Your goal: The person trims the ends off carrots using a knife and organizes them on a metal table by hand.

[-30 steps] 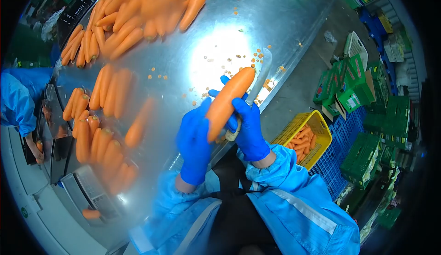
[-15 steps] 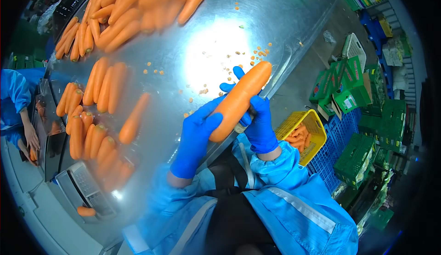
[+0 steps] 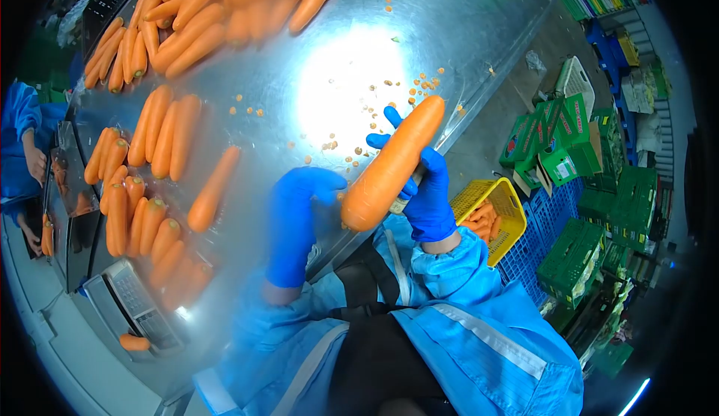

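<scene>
Currently, the large carrot (image 3: 393, 163) slants across the right hand (image 3: 430, 197), gripped between its thumb and fingers; the left hand (image 3: 297, 200), blurred and loosely spread, sits just beside the carrot's lower end.

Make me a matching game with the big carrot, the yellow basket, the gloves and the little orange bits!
Column one:
1. Big carrot
2. Yellow basket
3. Gloves
4. Little orange bits

Column two:
A. Blue
B. Scattered on the metal table
C. Held in the right hand
D. Has carrots inside

Right pairs: 1-C, 2-D, 3-A, 4-B.
</scene>
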Action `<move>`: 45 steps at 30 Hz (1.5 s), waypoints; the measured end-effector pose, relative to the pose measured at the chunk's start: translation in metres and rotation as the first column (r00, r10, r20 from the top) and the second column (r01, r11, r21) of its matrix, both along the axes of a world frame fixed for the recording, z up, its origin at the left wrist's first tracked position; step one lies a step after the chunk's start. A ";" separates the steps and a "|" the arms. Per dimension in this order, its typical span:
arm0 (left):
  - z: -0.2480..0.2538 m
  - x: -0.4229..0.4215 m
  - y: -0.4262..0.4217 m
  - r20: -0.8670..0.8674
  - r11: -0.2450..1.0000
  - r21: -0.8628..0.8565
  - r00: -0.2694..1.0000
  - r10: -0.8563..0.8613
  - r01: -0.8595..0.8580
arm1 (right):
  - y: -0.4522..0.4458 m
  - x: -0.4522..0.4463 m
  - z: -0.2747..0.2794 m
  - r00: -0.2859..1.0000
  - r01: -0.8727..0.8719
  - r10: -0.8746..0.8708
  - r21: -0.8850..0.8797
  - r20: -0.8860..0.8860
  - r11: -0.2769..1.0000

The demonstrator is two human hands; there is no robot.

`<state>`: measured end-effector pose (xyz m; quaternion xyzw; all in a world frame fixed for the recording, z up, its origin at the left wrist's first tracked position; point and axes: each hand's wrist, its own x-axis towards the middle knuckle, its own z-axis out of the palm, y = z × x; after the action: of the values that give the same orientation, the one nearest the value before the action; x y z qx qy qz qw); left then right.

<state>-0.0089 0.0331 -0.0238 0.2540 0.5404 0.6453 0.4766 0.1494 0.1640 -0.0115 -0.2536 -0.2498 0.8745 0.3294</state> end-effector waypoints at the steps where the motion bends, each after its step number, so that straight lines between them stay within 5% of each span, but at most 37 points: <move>1: 0.000 -0.001 -0.001 0.001 0.995 -0.087 0.999 0.038 -0.038 | -0.001 0.000 -0.001 1.000 0.001 -0.001 0.004 0.011 1.000; 4: 0.005 -0.002 0.001 -0.078 0.972 -0.193 0.990 0.120 -0.133 | 0.001 -0.002 0.001 0.998 -0.029 0.027 -0.047 -0.051 0.998; 7: 0.007 0.008 0.016 -0.071 0.992 -0.022 0.990 0.120 -0.122 | 0.005 -0.008 0.017 0.953 -0.189 0.155 0.111 0.258 0.976; 9: -0.013 0.015 0.018 0.221 0.996 0.071 0.974 0.042 -0.059 | -0.005 -0.030 0.027 0.818 -0.324 0.183 0.174 0.545 0.930; 10: -0.020 0.019 0.019 0.247 0.996 -0.055 0.966 0.079 -0.068 | -0.012 -0.041 0.028 0.724 -0.393 0.170 0.197 0.669 0.898; 14: -0.034 0.002 -0.008 0.665 0.933 0.019 0.701 0.256 -0.359 | -0.032 -0.067 0.030 0.820 -0.420 0.311 0.137 0.480 0.897; 15: -0.041 -0.005 -0.016 0.756 0.899 0.048 0.604 0.253 -0.436 | -0.033 -0.066 0.027 0.761 -0.484 0.289 0.211 0.581 0.849; 18: -0.031 -0.021 -0.032 0.619 0.746 -0.043 0.569 0.542 -0.664 | -0.047 -0.065 -0.010 0.723 -0.594 0.268 0.375 0.636 0.712; 19: -0.032 -0.024 -0.035 0.650 0.700 -0.063 0.503 0.570 -0.711 | -0.054 -0.070 -0.012 0.689 -0.643 0.378 0.281 0.618 0.713; 20: -0.030 -0.024 -0.036 0.646 0.663 -0.069 0.474 0.599 -0.745 | -0.064 -0.076 -0.030 0.707 -0.650 0.294 0.428 0.643 0.628; 22: -0.025 -0.023 -0.037 0.639 0.588 -0.078 0.412 0.649 -0.805 | -0.069 -0.095 -0.013 0.628 -0.658 0.449 0.124 0.636 0.743; 26: -0.063 -0.059 -0.096 0.258 0.643 -0.022 0.617 0.743 -0.765 | -0.049 -0.109 -0.034 0.595 -0.704 0.514 0.092 0.618 0.704; 28: -0.056 -0.085 -0.120 -0.203 0.546 0.070 0.524 0.827 -0.835 | -0.034 -0.117 -0.027 0.578 -0.737 0.453 0.196 0.679 0.647; 30: -0.046 -0.108 -0.137 -0.469 0.438 0.158 0.323 0.822 -0.885 | -0.021 -0.130 -0.030 0.539 -0.801 0.455 0.265 0.709 0.537; 32: -0.052 -0.125 -0.146 -0.583 0.530 0.090 0.387 0.715 -0.843 | -0.015 -0.145 -0.043 0.567 -0.816 0.390 0.429 0.726 0.388; 35: -0.064 -0.121 -0.151 -0.720 0.703 -0.049 0.513 0.467 -0.709 | -0.019 -0.183 -0.042 0.491 -0.868 0.448 0.372 0.747 0.330; 40: -0.078 -0.110 -0.133 -0.964 0.751 -0.237 0.246 -0.102 -0.616 | -0.037 -0.204 -0.091 0.648 -0.762 0.264 0.603 0.714 0.237; 45: -0.086 -0.116 -0.112 -0.907 0.653 -0.409 0.207 -0.367 -0.637 | -0.048 -0.198 -0.102 0.712 -0.694 0.203 0.631 0.672 0.346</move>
<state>-0.1247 -0.0786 -0.1095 0.3221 0.9412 0.1006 0.0172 -0.0486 0.1163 -0.1139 -0.1810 -0.7824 0.5917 0.0701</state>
